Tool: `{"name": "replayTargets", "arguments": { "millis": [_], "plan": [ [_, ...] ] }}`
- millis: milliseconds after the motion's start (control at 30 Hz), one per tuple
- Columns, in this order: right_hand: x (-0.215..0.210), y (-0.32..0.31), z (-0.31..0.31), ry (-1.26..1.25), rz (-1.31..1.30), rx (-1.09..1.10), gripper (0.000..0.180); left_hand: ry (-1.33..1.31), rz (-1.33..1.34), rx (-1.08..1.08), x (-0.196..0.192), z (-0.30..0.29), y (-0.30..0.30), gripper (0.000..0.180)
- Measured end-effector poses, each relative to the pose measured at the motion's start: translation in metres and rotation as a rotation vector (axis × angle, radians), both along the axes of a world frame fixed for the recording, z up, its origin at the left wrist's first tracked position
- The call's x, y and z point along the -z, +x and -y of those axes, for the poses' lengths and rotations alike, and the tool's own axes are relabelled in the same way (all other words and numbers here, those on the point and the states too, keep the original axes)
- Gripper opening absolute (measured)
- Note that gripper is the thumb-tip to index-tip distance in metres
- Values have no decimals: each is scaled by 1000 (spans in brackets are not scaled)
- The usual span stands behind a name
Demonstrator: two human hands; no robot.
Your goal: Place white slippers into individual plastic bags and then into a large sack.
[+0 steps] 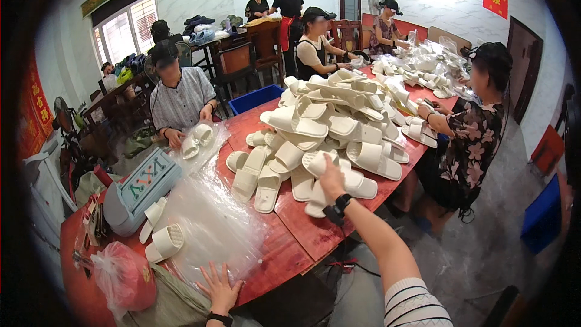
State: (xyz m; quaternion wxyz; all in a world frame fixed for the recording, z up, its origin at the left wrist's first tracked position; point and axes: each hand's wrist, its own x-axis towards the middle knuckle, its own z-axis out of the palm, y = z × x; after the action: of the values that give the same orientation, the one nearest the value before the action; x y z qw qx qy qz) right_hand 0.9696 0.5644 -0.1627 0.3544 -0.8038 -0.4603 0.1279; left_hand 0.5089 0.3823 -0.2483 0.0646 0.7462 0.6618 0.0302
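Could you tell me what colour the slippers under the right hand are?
The slippers are white or cream, shown in the head view.

A pink bag [124, 278] lies left of the near hand, a grey machine [142, 191] beyond it. A blue bin [255, 99] stands far past both hands. Four people sit around the red desk [296, 224]; two stand behind.

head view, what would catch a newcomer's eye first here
A big heap of white slippers covers the middle of the long red table, and the right hand reaches into its near edge. Nearer, the left hand rests flat on a stack of clear plastic bags. Other people sit around the table handling slippers.
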Motion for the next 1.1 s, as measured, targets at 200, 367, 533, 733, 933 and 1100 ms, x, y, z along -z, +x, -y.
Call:
{"name": "replayTargets", "arguments": {
  "millis": [200,367,533,733,933,1100],
  "plan": [
    [33,-51,32,138,108,-114,68,6,1,31,-9,-3,7,89],
    [44,-54,39,329,106,-308,66,3,8,30,-9,-3,10,90],
    [30,-27,35,370,31,-325,61,-15,20,10,-13,1,8,92],
    [21,3,28,555,76,-185,48,-32,30,10,-16,-1,12,91],
    [5,6,33,142,62,-134,62,-29,38,-11,-14,0,7,91],
    [21,29,37,155,375,157,62,21,55,13,-4,-2,3,87]
  ]
}}
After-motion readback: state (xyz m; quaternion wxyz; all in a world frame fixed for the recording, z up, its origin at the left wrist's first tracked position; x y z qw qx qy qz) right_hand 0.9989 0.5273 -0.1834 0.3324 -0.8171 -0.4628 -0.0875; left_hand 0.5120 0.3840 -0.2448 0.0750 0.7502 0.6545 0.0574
